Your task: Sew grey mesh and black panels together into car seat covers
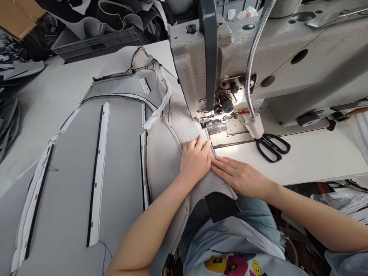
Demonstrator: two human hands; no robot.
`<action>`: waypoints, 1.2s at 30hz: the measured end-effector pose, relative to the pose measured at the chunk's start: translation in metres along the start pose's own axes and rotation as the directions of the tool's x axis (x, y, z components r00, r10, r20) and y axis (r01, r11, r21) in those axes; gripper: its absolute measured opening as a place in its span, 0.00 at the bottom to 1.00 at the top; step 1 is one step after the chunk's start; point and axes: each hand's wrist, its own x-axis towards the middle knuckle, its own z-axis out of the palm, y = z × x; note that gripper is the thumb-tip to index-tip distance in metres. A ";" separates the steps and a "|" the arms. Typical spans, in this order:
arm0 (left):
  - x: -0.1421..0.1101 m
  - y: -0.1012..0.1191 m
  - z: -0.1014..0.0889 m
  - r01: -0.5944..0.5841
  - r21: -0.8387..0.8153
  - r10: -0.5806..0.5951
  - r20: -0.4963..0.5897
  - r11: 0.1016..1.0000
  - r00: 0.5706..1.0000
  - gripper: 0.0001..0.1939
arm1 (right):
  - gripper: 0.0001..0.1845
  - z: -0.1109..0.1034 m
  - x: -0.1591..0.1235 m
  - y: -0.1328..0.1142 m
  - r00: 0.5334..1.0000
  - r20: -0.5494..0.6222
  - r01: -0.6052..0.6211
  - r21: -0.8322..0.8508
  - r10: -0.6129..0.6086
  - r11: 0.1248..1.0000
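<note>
A large grey sewn seat cover (165, 161) with piped seams lies across the table, its edge running under the presser foot (205, 124) of a sewing machine (230, 50). My left hand (196, 159) rests palm down on the cover just in front of the foot, fingers spread and slightly bent. Along the cover's right edge lies my right hand (240, 175), its fingers stretched out flat; its thumb is hidden. Below the hands, a black flap (222, 207) hangs from the cover's near corner. White strips with black edging (98, 176) are stitched to the cover's left part.
Black-handled scissors (273, 147) lie on the white table (316, 147) right of my hands, blades partly behind a lamp head (254, 126) on a flexible metal neck. A grey crate (100, 46) of fabric pieces stands at the back left, near a cardboard box (21, 15).
</note>
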 end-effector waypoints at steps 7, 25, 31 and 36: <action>0.019 -0.007 0.004 -0.002 0.024 0.002 -0.015 1.000 1.000 0.22 | 0.28 0.007 0.006 0.013 1.000 0.012 -0.019 0.032 0.019 0.999; 0.047 -0.027 0.009 -0.073 -0.013 0.073 0.005 0.997 0.997 0.21 | 0.38 0.007 0.018 0.029 0.991 0.103 -0.095 0.102 0.084 0.990; 0.041 -0.039 0.002 -0.176 -0.076 0.179 0.034 0.982 0.983 0.19 | 0.26 0.008 0.028 0.032 0.999 0.054 0.005 -0.037 -0.003 0.999; 0.042 -0.047 0.003 -0.227 -0.072 0.228 0.017 0.971 0.973 0.17 | 0.26 0.011 0.032 0.027 0.998 0.042 -0.040 -0.044 0.042 0.998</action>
